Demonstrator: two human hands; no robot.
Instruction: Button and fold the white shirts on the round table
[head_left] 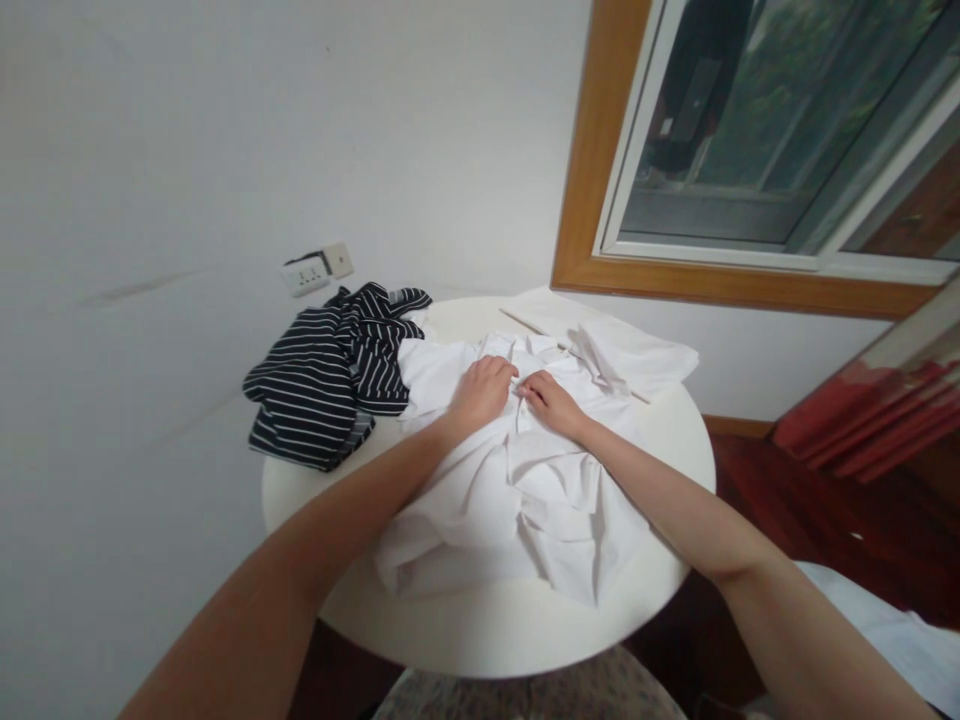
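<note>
A white shirt lies spread and wrinkled over the round white table, its front edges meeting near the middle. On the upper part of that opening, my left hand has its fingers bent and closed on the cloth. Just to its right, my right hand pinches the facing edge of the shirt, thumb and fingertips together. The two hands' fingertips are close together; any button between them is too small to make out.
Black-and-white striped cloth is heaped at the table's left edge. Folded white cloth lies at the back right beside a thin stick. A wall socket, a wood-framed window and a red curtain surround the table.
</note>
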